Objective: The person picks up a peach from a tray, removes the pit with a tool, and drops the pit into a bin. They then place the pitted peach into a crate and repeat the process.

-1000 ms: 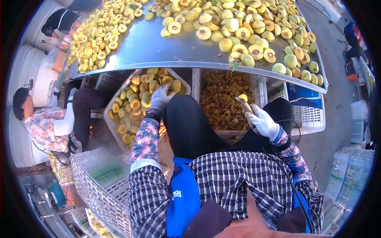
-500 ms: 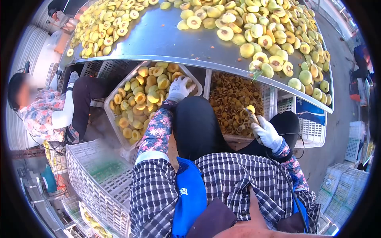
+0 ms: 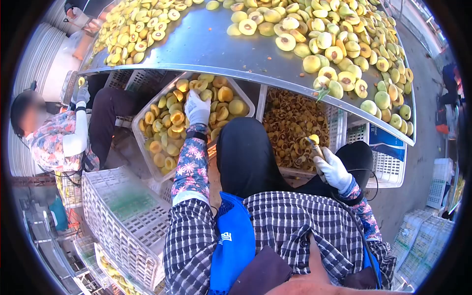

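Observation:
My left hand (image 3: 198, 108), in a white glove, reaches into a pale crate (image 3: 138, 132) of halved peaches (image 3: 177, 117). Its fingers stretch down onto the fruit, and their tips are partly hidden; no fruit shows lifted in them. My right hand (image 3: 336, 170), also gloved, is closed around a short-handled tool (image 3: 318, 151) above my right thigh. A bit of yellow peach flesh (image 3: 314, 138) sits at the tool's tip. Below and beside that hand stands a second crate (image 3: 260, 105), holding brown pits and scraps (image 3: 292, 128).
A metal table (image 3: 206, 42) spans the front, heaped with peach halves (image 3: 339, 39) on both sides. At the left sits a co-worker (image 3: 56, 140), a gloved hand raised with a peach half. White stacked crates (image 3: 125, 216) stand by my left elbow; others stand at the right.
My left hand has moved left and away from me across the peach crate. My right hand stays nearly in place with the tool. The co-worker's hand now shows a peach half.

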`<state>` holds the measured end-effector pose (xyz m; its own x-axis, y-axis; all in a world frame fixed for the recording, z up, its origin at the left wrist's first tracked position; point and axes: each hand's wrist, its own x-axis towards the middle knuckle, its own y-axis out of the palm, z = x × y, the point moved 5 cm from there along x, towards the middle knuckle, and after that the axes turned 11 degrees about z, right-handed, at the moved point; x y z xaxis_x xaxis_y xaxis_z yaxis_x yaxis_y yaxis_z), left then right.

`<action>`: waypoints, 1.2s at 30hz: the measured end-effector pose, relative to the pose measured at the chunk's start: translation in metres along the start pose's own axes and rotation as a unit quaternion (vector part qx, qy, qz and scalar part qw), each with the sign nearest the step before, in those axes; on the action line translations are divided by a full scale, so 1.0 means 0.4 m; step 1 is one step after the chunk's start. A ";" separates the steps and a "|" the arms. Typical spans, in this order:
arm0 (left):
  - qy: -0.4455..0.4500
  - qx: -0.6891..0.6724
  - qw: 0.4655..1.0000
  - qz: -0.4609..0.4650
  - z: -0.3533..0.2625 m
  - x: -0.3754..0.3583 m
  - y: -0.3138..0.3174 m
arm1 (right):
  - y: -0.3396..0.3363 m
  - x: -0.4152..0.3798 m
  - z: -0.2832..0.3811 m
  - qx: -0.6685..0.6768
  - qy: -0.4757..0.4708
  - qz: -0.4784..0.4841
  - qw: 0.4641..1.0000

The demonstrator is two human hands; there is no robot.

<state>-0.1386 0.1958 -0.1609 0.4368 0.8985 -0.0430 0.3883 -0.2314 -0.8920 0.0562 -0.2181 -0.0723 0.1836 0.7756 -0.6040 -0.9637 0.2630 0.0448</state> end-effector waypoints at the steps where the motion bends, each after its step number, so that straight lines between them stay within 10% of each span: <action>1: -0.005 -0.064 0.996 -0.063 -0.006 0.002 -0.010 | -0.004 -0.007 -0.007 0.002 0.001 -0.002 1.000; 5: 0.056 0.037 0.989 -0.129 -0.074 0.040 0.036 | -0.005 0.006 -0.026 -0.037 -0.004 -0.002 0.999; 7: 0.164 0.222 0.961 0.034 -0.105 0.028 0.119 | -0.010 0.010 -0.010 -0.060 -0.006 -0.007 0.998; 10: 0.201 0.130 0.970 0.051 -0.068 0.028 0.133 | -0.009 -0.001 -0.013 0.019 0.008 -0.005 1.000; 19: 0.049 0.177 0.961 0.209 -0.048 0.147 0.109 | -0.042 -0.004 0.034 -0.420 -0.158 -0.097 0.889; 23: 0.026 0.118 0.976 0.180 -0.213 0.007 -0.086 | -0.062 -0.043 0.015 -0.387 -0.135 -0.098 0.907; 27: 0.239 -0.062 0.966 0.078 -0.453 -0.092 -0.208 | -0.064 -0.051 0.006 -0.350 -0.183 -0.102 0.913; 36: 0.291 0.154 0.900 0.285 -0.868 -0.113 0.104 | -0.071 -0.016 0.018 -0.464 -0.191 -0.183 0.846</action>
<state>0.1395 0.0160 -0.0396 0.8801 0.2978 -0.3698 -0.2379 -0.3974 -0.8863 0.0838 -0.2264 -0.0640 0.3802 0.9152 -0.1338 -0.5341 0.0992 -0.8396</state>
